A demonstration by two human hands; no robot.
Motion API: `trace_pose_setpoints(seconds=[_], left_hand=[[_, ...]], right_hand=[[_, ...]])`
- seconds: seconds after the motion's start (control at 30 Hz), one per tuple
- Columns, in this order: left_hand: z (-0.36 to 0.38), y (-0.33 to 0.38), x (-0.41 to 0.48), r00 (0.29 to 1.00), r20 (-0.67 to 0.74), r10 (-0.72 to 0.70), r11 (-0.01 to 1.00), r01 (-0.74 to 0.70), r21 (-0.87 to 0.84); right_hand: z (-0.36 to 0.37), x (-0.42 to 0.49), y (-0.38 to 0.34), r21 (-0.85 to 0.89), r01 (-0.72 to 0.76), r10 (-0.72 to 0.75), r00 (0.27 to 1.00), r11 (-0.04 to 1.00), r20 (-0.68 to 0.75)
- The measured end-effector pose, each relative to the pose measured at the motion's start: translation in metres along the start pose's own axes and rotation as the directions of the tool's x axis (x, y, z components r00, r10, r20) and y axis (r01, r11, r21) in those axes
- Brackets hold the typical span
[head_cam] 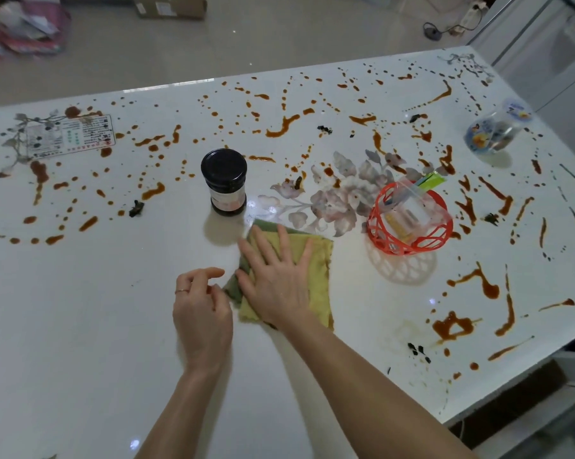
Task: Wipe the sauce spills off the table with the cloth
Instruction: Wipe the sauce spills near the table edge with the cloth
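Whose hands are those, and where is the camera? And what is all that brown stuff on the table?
There is no machine here. These are a person's two hands, and the single picture comes from a camera worn on their head, looking down. The right hand lies flat on a yellow-and-green cloth. The left hand is curled at the cloth's corner; I cannot tell if it pinches it. The brown streaks are sauce spills on the white table. A dark jar with a black lid, a red basket and a clear printed cup stand there too.
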State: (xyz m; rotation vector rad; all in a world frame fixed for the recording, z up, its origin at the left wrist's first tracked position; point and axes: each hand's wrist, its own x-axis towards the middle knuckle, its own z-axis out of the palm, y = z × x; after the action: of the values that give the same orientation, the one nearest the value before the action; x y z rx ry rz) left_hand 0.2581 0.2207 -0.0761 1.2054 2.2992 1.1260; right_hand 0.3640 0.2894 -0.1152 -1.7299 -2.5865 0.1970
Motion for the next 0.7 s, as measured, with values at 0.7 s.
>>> trace_pose_setpoints(seconds=[0.7], left_hand=[[0.017, 0.014, -0.021, 0.994, 0.064, 0.086, 0.996, -0.083, -0.034]], right_hand=[[-0.001, -0.001, 0.018, 0.101, 0.257, -0.261, 0.965, 0.961, 0.030]])
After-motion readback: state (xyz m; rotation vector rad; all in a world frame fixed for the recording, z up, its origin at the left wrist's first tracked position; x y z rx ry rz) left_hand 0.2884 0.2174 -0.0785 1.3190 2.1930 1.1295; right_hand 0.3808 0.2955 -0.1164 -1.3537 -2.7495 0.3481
